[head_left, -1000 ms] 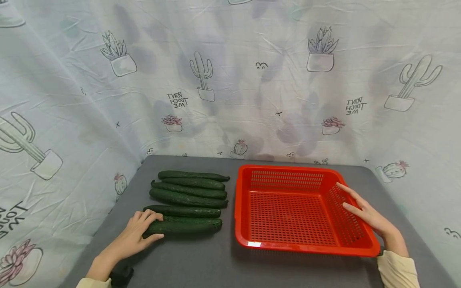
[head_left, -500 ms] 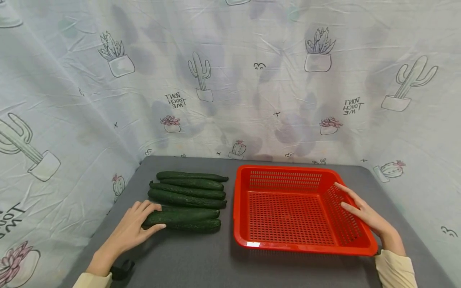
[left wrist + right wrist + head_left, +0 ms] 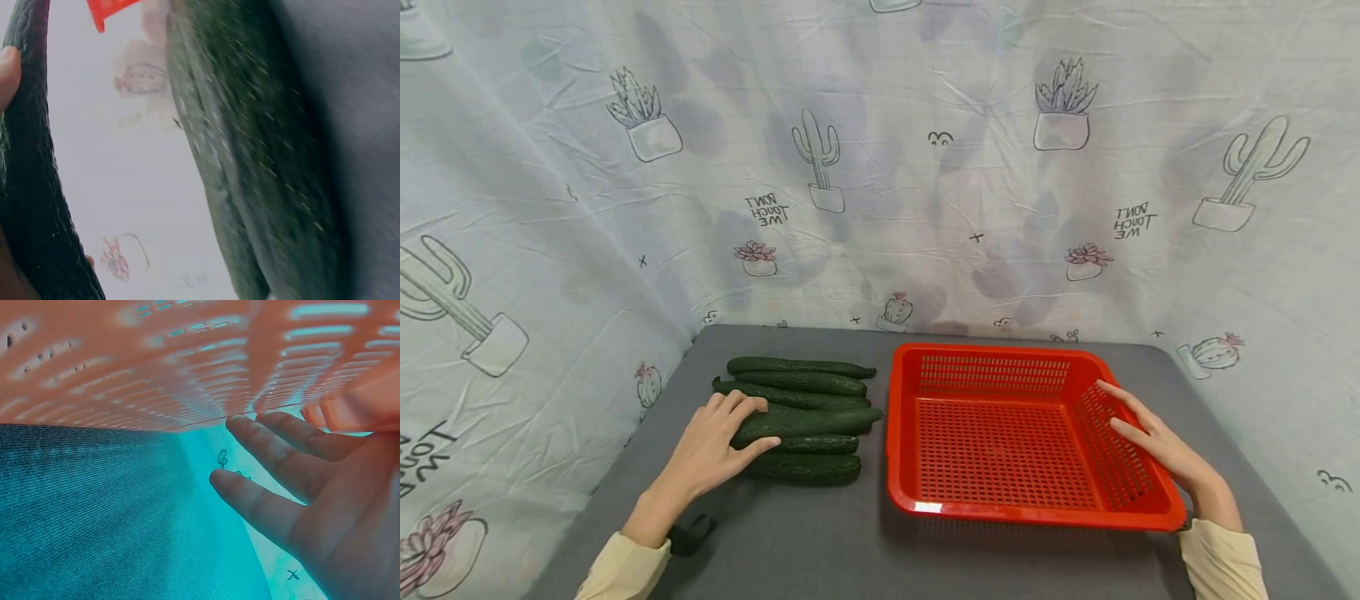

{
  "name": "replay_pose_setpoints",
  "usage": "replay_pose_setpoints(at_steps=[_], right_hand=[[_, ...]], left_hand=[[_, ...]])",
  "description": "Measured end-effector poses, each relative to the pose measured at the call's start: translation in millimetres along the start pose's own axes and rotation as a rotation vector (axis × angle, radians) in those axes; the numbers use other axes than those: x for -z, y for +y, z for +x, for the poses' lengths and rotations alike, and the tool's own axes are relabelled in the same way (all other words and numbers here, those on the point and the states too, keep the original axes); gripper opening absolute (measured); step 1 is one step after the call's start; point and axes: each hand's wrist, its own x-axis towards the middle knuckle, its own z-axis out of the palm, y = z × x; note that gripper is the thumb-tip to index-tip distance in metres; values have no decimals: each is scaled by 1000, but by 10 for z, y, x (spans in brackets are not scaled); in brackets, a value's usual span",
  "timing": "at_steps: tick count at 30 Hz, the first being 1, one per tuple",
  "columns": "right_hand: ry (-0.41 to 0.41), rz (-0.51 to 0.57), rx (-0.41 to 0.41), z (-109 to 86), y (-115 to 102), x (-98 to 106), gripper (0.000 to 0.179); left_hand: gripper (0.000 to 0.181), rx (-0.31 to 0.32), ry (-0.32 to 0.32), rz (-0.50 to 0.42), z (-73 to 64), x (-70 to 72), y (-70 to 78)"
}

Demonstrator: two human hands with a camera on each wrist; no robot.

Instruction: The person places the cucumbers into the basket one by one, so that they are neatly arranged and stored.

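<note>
My left hand (image 3: 711,446) holds a dark green cucumber (image 3: 820,419) by its left end, thumb on the near side and fingers on the far side. In the head view it overlaps the cucumbers behind it; in the left wrist view the held cucumber (image 3: 31,156) runs down the left side, with a fingertip on it. Two cucumbers (image 3: 805,468) lie nearer the front, and several more (image 3: 797,367) are lined up behind. My right hand (image 3: 1172,454) rests at the right rim of a red plastic basket (image 3: 985,515), fingers extended; several fingers (image 3: 262,519) lie along its outside wall.
The basket stands right of the cucumbers on a grey table (image 3: 820,542), with nothing inside it. A white curtain (image 3: 895,217) printed with cacti hangs behind and at both sides. A black strap (image 3: 692,535) sits at my left wrist.
My left hand has raised a cucumber from the front of the row and carried it back and to the right. The right hand and basket have stayed in place.
</note>
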Motion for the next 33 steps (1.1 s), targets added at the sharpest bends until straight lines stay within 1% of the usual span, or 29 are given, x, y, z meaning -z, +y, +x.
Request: replay_pose_setpoints(at_steps=[3, 7, 11, 17, 21, 27, 33], right_hand=[[1, 29, -13, -6, 18, 5, 55], [18, -38, -14, -12, 16, 4, 56], [32, -103, -24, -10, 3, -3, 58], [28, -110, -48, 8, -29, 7, 61], [11, -125, -58, 4, -89, 22, 65], [-5, -150, -64, -12, -156, 22, 70], [-17, -176, -62, -16, -182, 16, 68]], left_hand=[[47, -14, 25, 1, 96, -24, 77], [47, -38, 47, -6, 214, -65, 166], [47, -77, 48, -3, 325, -112, 258], [46, -132, 50, 4, 477, -192, 395], [47, -145, 41, -3, 576, -233, 491], [46, -128, 1, -12, 727, -274, 656], [46, -137, -31, -19, 879, -315, 827]])
